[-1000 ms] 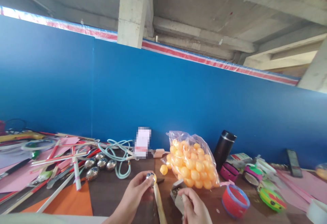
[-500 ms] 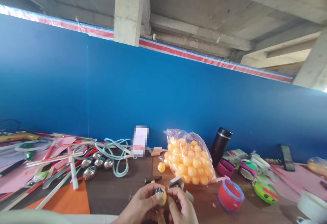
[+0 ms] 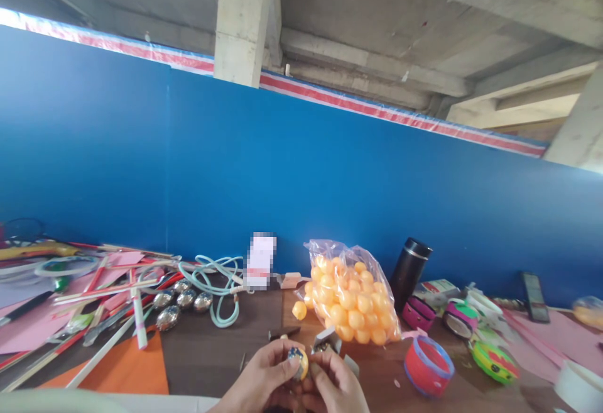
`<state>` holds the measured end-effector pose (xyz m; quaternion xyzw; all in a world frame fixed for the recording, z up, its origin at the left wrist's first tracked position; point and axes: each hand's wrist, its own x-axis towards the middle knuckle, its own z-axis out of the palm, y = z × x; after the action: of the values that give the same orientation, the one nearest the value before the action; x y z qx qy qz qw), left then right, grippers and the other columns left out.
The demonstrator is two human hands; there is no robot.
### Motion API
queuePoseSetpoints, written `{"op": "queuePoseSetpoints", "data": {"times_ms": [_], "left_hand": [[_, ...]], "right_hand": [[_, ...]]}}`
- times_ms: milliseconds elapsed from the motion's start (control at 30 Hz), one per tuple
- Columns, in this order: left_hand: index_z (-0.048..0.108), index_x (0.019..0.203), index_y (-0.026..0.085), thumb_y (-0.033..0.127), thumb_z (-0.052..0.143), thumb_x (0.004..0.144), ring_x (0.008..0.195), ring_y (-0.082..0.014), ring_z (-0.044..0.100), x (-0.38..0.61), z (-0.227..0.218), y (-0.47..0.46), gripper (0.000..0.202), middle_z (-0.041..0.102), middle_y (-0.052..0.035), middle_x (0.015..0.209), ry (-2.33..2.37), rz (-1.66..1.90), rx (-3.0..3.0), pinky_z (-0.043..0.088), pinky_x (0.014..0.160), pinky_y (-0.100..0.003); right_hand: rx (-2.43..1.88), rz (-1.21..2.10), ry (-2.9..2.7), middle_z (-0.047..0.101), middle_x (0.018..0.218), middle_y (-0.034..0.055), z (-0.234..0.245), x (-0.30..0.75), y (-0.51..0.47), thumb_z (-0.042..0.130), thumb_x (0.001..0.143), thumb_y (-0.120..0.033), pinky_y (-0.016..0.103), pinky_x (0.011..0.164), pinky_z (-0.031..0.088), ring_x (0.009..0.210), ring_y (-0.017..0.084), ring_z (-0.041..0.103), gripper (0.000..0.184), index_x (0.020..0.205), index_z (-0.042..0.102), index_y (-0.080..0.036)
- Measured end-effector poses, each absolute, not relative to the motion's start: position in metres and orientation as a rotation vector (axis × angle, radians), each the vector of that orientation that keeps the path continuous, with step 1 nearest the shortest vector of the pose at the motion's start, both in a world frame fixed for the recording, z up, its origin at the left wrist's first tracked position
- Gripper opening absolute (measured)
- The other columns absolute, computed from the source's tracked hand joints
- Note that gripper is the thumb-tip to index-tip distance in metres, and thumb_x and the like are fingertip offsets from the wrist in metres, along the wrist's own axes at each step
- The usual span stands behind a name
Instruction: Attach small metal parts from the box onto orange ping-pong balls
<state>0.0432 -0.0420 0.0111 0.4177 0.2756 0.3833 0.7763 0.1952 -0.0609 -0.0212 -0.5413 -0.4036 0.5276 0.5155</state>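
My left hand (image 3: 271,372) is closed around an orange plastic ball (image 3: 304,366), its near face partly covered with small shiny bluish-silver pieces. At the ball's right side, my right hand (image 3: 334,381) has thumb and fingers pinched together; whatever sits between them is too small to make out. Just beyond the hands lies a small open box (image 3: 327,341) holding tiny shiny bits. A dark tool (image 3: 283,332) rests by it. Behind stands a clear bag (image 3: 353,303) full of orange balls, with a loose orange ball (image 3: 299,310) at its left.
Several silvery balls (image 3: 186,300) lie left, near a light-blue cord (image 3: 221,300) and a heap of sticks and pens (image 3: 139,319). Rightward are a black flask (image 3: 411,271), a red tape roll (image 3: 428,366), colourful small pouches (image 3: 494,363) and a phone (image 3: 534,297). A blue partition (image 3: 301,174) rises behind.
The whole view has shifted slightly, so things sit a little further right. Both hands stay at the ball, the right fingers moving slightly at its side.
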Motion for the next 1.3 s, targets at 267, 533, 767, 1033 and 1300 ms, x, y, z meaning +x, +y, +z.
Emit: {"op": "queuePoseSetpoints", "data": {"times_ms": [267, 533, 767, 1033, 1300], "left_hand": [[0.058, 0.093, 0.014, 0.044, 0.071, 0.061, 0.058, -0.0133, 0.059, 0.041, 0.011, -0.040, 0.046, 0.064, -0.0048, 0.071, 0.582, 0.806, 0.911, 0.050, 0.050, -0.025], [0.058, 0.093, 0.014, 0.044, 0.071, 0.061, 0.058, -0.0134, 0.059, 0.041, 0.012, -0.040, 0.045, 0.063, -0.0045, 0.071, 0.585, 0.803, 0.928, 0.049, 0.050, -0.025], [0.057, 0.094, 0.015, 0.042, 0.070, 0.062, 0.057, -0.0125, 0.058, 0.041, 0.011, -0.039, 0.044, 0.061, -0.0039, 0.073, 0.589, 0.796, 0.940, 0.048, 0.049, -0.024], [0.055, 0.095, 0.014, 0.041, 0.069, 0.065, 0.057, -0.0120, 0.058, 0.040, 0.012, -0.039, 0.042, 0.062, -0.0046, 0.073, 0.544, 0.772, 0.939, 0.046, 0.049, -0.023], [0.057, 0.093, 0.015, 0.041, 0.068, 0.066, 0.056, -0.0111, 0.057, 0.039, 0.015, -0.041, 0.039, 0.061, -0.0040, 0.072, 0.529, 0.766, 0.934, 0.045, 0.049, -0.023]], "right_hand": [[-1.184, 1.447, -0.807, 0.059, 0.048, -0.0052, -0.009, 0.191, -0.064, 0.075, 0.047, -0.053, 0.017, 0.047, 0.045, 0.046, 0.007, 0.057, 0.048, 0.072, 0.056, -0.015], [-1.147, 1.484, -0.795, 0.059, 0.048, -0.0050, -0.002, 0.192, -0.066, 0.077, 0.046, -0.049, 0.016, 0.047, 0.044, 0.046, 0.006, 0.056, 0.048, 0.073, 0.058, -0.014], [-1.098, 1.514, -0.809, 0.063, 0.050, -0.0030, 0.000, 0.193, -0.066, 0.078, 0.048, -0.043, 0.016, 0.046, 0.042, 0.045, 0.006, 0.056, 0.043, 0.073, 0.058, -0.015], [-1.067, 1.477, -0.759, 0.065, 0.056, -0.0029, 0.005, 0.189, -0.068, 0.079, 0.050, -0.033, 0.017, 0.047, 0.042, 0.050, 0.008, 0.060, 0.037, 0.074, 0.057, -0.015], [-1.082, 1.433, -0.832, 0.065, 0.060, -0.0018, 0.000, 0.191, -0.067, 0.078, 0.051, -0.037, 0.025, 0.055, 0.046, 0.053, 0.012, 0.060, 0.035, 0.072, 0.060, -0.015]]}}
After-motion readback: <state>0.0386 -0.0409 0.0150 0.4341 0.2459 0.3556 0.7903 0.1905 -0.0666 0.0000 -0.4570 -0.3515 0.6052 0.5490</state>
